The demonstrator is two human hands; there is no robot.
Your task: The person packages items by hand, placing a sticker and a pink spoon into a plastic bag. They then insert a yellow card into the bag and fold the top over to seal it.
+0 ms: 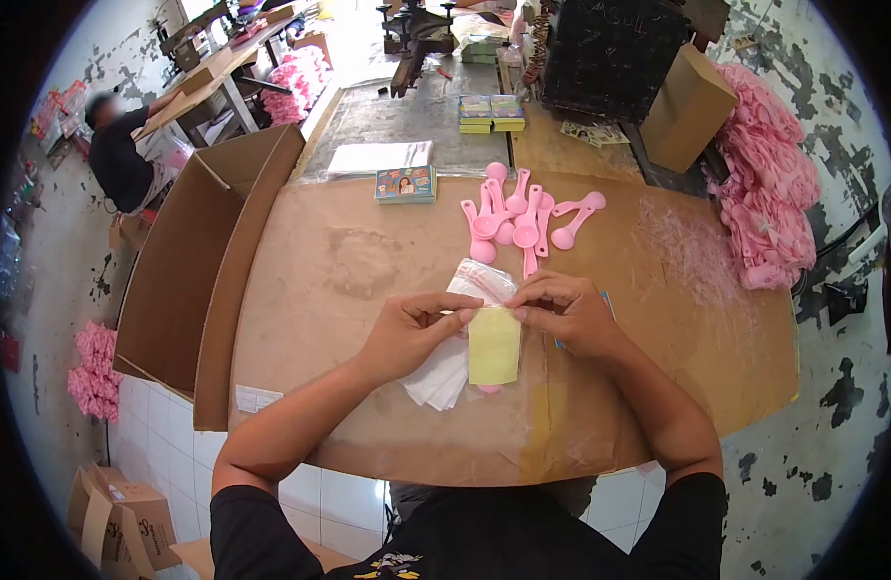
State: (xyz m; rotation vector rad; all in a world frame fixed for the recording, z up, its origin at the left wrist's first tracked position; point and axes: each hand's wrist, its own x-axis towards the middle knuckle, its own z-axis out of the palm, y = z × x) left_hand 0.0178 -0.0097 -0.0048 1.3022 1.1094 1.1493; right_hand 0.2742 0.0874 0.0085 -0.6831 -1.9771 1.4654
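Observation:
My left hand (428, 327) and my right hand (571, 314) pinch the two top corners of a small clear plastic bag with a pale yellow card (494, 350) in it. A bit of something pink shows at the bag's lower edge. Beneath lie flat clear bags (440, 375), with more zip bags (482, 280) fanned out beyond my fingers. Past them is a pile of pink measuring spoons (525, 230). Something blue is mostly hidden under my right hand. A stack of printed cards (405, 186) sits farther off to the left.
Cardboard (320, 319) covers the table. A big open carton (179, 261) stands along its left side. White sheets (379, 158) and banded card stacks (492, 114) lie at the back. Pink bundles (769, 184) hang at the right. Another person (121, 155) sits far left.

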